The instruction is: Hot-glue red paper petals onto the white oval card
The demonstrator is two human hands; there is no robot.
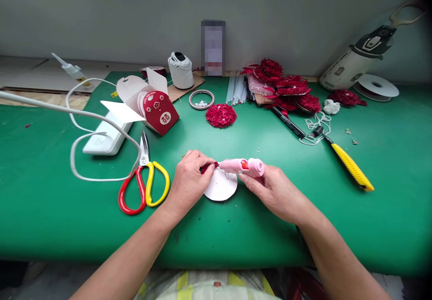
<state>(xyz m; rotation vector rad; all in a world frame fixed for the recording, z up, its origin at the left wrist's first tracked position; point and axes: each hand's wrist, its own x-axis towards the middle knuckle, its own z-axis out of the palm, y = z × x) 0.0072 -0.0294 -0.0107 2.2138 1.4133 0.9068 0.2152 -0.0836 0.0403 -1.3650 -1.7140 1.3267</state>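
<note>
Pinching a scrap of red material between thumb and fingertips, the left hand sits at the upper left edge of a round white disc, which lies on the green tabletop in front of the person. Opposite it, the right hand has its fingers curled around a pink glue gun, its nozzle aimed left, right beside the left fingertips — whether it touches the red material I cannot tell. Beyond the hands lies a finished-looking red flower, just in front of a ring with small pale pieces inside. To the left, scissors with one red and one yellow handle rest near a white cable and a red box with raised flaps. To the right lie a black marker and a yellow-handled cutter — behind the marker, more red flowers are heaped beside translucent sticks.
</note>
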